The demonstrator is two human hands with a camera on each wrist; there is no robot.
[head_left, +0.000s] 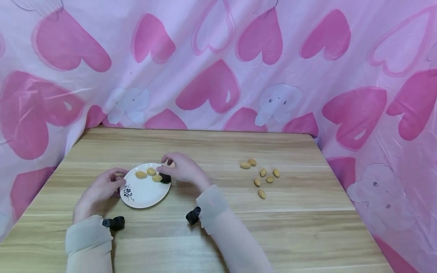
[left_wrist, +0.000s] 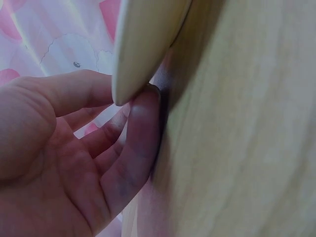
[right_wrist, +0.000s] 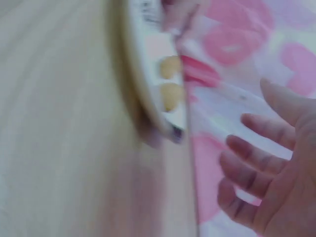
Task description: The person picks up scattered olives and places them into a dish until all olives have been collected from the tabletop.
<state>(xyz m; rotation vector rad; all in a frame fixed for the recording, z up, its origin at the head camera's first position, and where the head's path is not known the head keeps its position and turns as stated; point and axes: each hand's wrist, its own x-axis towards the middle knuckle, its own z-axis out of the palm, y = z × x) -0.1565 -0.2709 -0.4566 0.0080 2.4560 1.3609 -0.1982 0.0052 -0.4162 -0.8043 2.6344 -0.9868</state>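
Observation:
A white plate [head_left: 146,195] with a dark floral print lies on the wooden table. Three tan, almond-shaped nuts [head_left: 141,174] sit toward its far side, near a dark patch [head_left: 165,178] at the right rim. My left hand [head_left: 102,188] pinches the plate's left edge. In the left wrist view, the thumb is on one side of the rim [left_wrist: 123,74] and a bent finger is under the other. My right hand [head_left: 181,167] is over the plate's right edge. Its fingers [right_wrist: 256,153] are spread and loosely bent in the right wrist view, holding nothing.
Several more tan nuts [head_left: 263,172] lie loose on the table [head_left: 307,235], right of the plate. Pink heart-printed cloth [head_left: 208,87] hangs behind and along the table's sides. Black straps [head_left: 114,223] are on both wrists.

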